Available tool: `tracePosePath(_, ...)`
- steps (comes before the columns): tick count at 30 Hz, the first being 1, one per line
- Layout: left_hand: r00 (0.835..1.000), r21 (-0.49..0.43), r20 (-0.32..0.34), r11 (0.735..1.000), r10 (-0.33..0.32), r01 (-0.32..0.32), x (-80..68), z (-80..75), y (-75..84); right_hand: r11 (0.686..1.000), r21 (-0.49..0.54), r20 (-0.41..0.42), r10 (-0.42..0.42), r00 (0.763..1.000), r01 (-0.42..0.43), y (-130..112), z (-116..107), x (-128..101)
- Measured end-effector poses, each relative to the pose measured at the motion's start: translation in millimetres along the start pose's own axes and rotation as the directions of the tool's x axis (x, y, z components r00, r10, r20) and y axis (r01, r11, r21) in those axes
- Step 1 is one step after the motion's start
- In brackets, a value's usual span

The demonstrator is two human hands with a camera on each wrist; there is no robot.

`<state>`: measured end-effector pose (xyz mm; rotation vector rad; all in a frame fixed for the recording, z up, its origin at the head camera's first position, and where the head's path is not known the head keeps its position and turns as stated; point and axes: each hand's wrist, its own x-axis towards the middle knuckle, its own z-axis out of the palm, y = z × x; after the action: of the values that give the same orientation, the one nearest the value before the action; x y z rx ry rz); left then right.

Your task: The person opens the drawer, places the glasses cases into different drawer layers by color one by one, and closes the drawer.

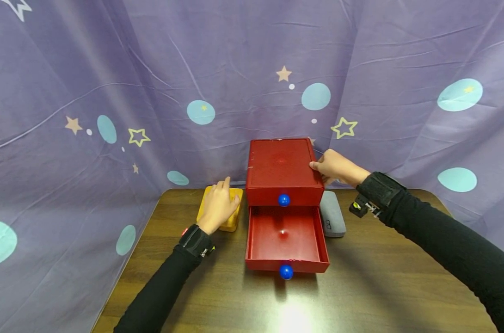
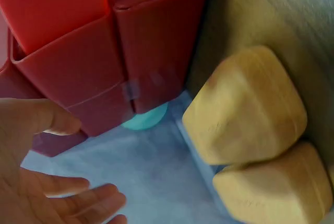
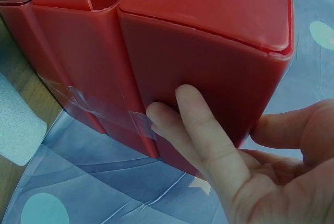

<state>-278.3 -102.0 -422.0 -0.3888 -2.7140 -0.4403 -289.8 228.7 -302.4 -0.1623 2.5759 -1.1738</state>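
Note:
A red drawer unit (image 1: 282, 164) with blue knobs stands at the table's back. Below its top drawer, another drawer (image 1: 283, 233) is pulled out, its visible floor bare. My right hand (image 1: 324, 167) grips the unit's right side, thumb over the top edge and fingers against the side wall (image 3: 203, 72). On the unit's left, my left hand (image 1: 219, 203) hovers over two yellow cases (image 2: 245, 109), fingers loosely extended and holding nothing. Its thumb overlaps the red side wall (image 2: 78, 62) in the left wrist view.
A grey case (image 1: 332, 215) with a dark mark lies close to the unit's right side. Behind the wooden table (image 1: 372, 277) hangs a purple cloth (image 1: 243, 55) with stars and blue ovals, reaching down to the table's back edge.

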Motion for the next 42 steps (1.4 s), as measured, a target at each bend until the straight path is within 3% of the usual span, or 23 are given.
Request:
tracePosePath(6,0.985,-0.003,0.084,0.989,-0.148,0.149,1.1,13.3,1.1,1.0,-0.007,0.0,0.001,1.0,-0.001,-0.2,-0.4,-0.2)
tracePosePath(13,0.93,0.009,0.247,0.96,-0.272,0.278,2.8,26.0,-1.7,1.0,-0.007,0.007,0.027,1.0,-0.027,-0.7,-0.9,2.7)
tracePosePath(25,0.845,0.074,0.381,0.923,-0.375,0.377,4.5,41.0,-8.0,1.0,0.004,0.038,0.03,0.999,-0.03,-2.6,-2.4,1.6)
tracePosePath(29,0.837,0.086,0.383,0.918,-0.39,0.388,4.9,44.9,-8.8,0.999,0.018,0.044,0.026,0.999,-0.027,-1.8,-3.2,1.9)
tracePosePath(37,0.85,0.135,0.358,0.922,-0.387,0.363,9.3,51.1,-6.0,1.0,0.004,0.043,0.029,0.999,-0.029,-1.7,-2.9,3.0)
tracePosePath(42,0.825,0.243,0.37,0.902,-0.427,0.358,13.9,59.3,-3.8,0.999,0.015,0.045,0.028,0.999,-0.029,-2.0,-2.7,2.3)
